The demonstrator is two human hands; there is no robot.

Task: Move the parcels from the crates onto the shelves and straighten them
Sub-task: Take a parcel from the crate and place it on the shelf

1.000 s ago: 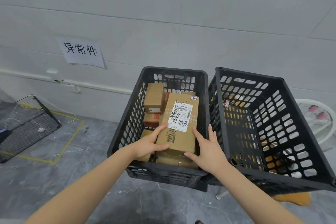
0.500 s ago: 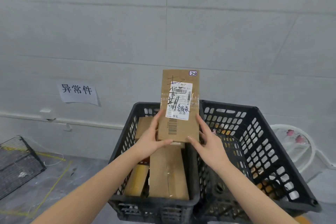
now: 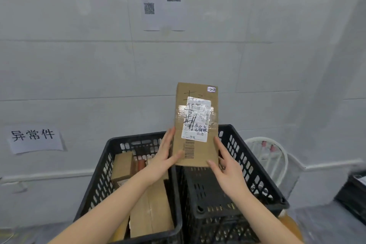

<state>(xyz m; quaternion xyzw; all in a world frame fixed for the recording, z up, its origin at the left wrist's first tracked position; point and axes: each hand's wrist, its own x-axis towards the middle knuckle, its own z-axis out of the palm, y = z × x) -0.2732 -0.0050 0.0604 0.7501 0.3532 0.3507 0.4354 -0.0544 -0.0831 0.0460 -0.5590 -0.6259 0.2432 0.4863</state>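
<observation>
A flat brown cardboard parcel (image 3: pixel 198 144) with a white shipping label and black scribbles is held upright above two black plastic crates. My left hand (image 3: pixel 164 156) grips its lower left edge, thumb on the front face. My right hand (image 3: pixel 225 166) holds its lower right edge the same way. The left crate (image 3: pixel 103 174) holds several more brown parcels (image 3: pixel 150 208), one long and flat, one small box (image 3: pixel 122 164) standing at the back. The right crate (image 3: pixel 247 166) sits tilted beside it; its contents are not visible.
A grey tiled wall stands close behind the crates, with a paper sign (image 3: pixel 33 137) at the left and a printed sheet (image 3: pixel 162 4) higher up. A white round wire object (image 3: pixel 271 156) is at the right. A dark object (image 3: pixel 354 196) sits at the far right edge.
Both hands lifted the labelled parcel out of the left crate and raised it upright in front of the wall. The view tilted upward.
</observation>
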